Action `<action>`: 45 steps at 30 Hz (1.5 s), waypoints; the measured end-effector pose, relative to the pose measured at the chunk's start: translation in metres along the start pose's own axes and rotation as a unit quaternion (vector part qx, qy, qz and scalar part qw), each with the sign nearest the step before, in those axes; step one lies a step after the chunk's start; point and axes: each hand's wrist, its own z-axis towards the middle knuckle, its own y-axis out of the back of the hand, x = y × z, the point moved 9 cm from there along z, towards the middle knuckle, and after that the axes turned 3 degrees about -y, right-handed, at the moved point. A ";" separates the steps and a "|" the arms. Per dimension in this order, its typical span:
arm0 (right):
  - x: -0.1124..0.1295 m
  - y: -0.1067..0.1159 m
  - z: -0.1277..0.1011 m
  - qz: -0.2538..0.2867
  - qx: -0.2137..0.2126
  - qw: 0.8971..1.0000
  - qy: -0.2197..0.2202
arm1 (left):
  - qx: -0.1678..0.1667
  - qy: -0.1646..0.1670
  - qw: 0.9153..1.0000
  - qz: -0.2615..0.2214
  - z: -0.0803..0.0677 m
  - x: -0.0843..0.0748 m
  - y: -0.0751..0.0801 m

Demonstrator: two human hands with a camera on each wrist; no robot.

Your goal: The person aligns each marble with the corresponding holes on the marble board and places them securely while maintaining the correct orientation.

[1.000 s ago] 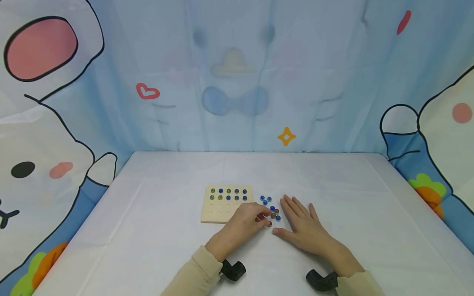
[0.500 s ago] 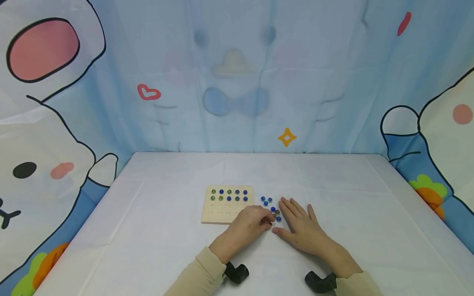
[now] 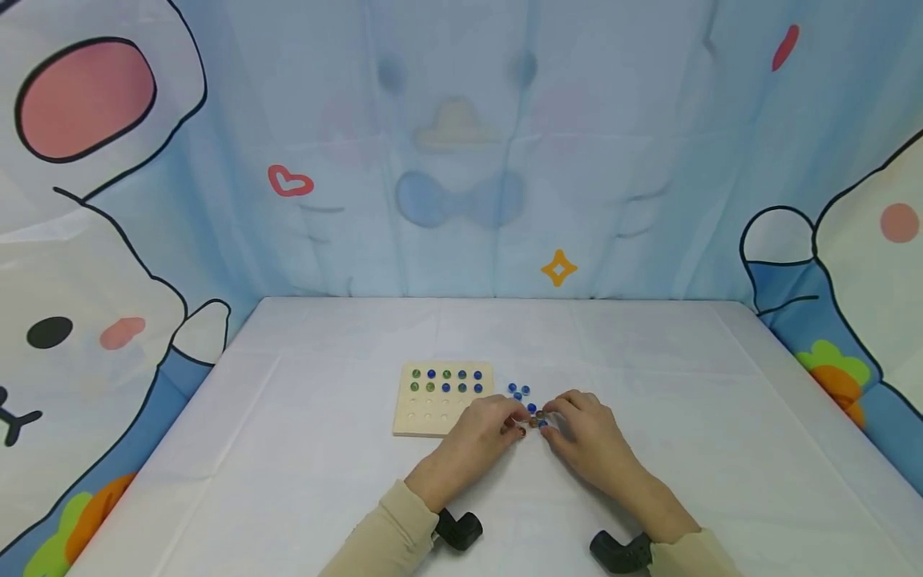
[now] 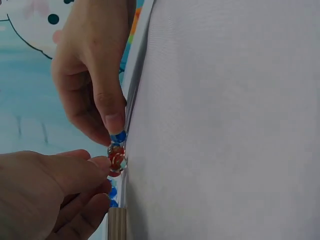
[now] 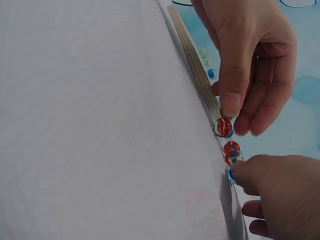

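My left hand [image 3: 477, 430] curls over the table just right of the board, its thumb and finger pinching a clear marble with red swirls [image 5: 223, 127]. My right hand [image 3: 600, 442] comes in from the other side with bent fingers, and its thumb and fingertip grip a blue marble [image 4: 118, 136]. Between the two hands lie reddish-brown marbles [image 3: 533, 421], close to both sets of fingertips. A pale wooden board [image 3: 425, 409] with round hollows sits left of the hands; green and blue marbles fill its two far rows. The left hand overlaps its near right corner.
Several loose blue marbles [image 3: 517, 396] lie on the white tablecloth [image 3: 288, 465] beyond the fingertips, right of the board. Black wrist devices [image 3: 461, 532] sit below both sleeves. A blue cartoon curtain [image 3: 461, 264] rises behind the table's far edge.
My right hand has gone from lying flat with spread fingers to bending its fingers around a blue marble. The left hand has shifted slightly and now pinches the red-swirled marble.
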 end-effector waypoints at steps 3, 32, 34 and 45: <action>0.000 -0.003 0.001 -0.002 0.009 1.000 -0.013 | 0.000 0.014 1.000 0.018 -0.004 0.005 0.009; -0.002 -0.013 0.005 0.027 0.058 0.996 -0.060 | 0.065 0.194 0.967 0.149 -0.081 0.104 0.065; 0.000 -0.013 0.005 0.030 0.059 0.996 -0.061 | 0.066 0.199 0.967 0.144 -0.083 0.107 0.065; -0.005 -0.012 0.004 0.057 0.066 0.992 -0.092 | 0.082 0.215 0.966 0.120 -0.085 0.116 0.055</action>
